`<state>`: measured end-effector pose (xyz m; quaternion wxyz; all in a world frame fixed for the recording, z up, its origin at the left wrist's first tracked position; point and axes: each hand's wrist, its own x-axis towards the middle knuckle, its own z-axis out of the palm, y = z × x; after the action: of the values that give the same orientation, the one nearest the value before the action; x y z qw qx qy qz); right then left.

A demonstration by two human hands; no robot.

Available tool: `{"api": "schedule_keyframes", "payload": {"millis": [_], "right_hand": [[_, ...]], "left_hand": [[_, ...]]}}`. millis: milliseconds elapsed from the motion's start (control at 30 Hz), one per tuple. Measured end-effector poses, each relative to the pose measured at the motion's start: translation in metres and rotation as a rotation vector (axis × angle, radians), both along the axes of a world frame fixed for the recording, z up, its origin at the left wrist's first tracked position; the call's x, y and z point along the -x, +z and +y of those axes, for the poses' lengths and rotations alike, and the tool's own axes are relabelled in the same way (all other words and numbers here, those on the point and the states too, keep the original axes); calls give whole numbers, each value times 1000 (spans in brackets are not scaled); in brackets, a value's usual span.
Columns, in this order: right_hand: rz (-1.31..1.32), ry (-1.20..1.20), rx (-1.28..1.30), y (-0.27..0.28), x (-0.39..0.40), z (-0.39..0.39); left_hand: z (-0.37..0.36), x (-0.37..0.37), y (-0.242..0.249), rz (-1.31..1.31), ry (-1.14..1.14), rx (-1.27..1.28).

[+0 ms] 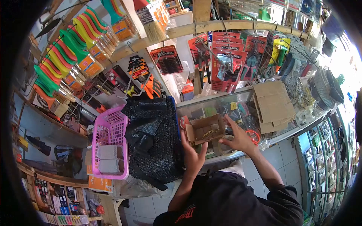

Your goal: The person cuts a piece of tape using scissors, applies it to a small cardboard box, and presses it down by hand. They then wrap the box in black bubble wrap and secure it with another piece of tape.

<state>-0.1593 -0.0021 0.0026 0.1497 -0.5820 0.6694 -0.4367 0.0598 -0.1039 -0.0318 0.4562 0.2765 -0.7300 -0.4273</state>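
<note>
A small open cardboard box (pixel 197 130) is tilted toward me above the glass counter, with a few brass-coloured pieces (pixel 209 132) lying inside. My left hand (pixel 193 156) grips its near left corner, thumb at the front and fingers along the left side. At the box's right end, my right hand (pixel 240 138) has its fingers spread and thumb apart; whether the fingertips touch the cardboard is hard to see. Below the right hand lies a roll of tape (pixel 227 149). Red-handled scissors (pixel 255 137) rest just to its right.
Flattened cardboard sheets (pixel 274 103) lie on the glass counter (pixel 235 100). To the left stand a black bubble-wrapped bundle (pixel 160 150) and a pink plastic basket (pixel 109 113) holding grey-white boxes. Packaged tools (pixel 228 64) and paintbrushes (pixel 81 45) hang overhead from a wooden rail (pixel 181 32).
</note>
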Motion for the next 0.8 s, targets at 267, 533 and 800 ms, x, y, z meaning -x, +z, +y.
{"api": "schedule_keyframes", "payload": {"millis": [267,533,800], "right_hand": [[230,14,94,-37,-1,-16],[21,-143,63,-22,-4,-36],[336,-116,37,-12,10,-36]], "left_hand": [[-20,10,-14,-238,51,205],[-35,21,-3,-388,155,511],[-34,15,-11,-318,150,477]]}}
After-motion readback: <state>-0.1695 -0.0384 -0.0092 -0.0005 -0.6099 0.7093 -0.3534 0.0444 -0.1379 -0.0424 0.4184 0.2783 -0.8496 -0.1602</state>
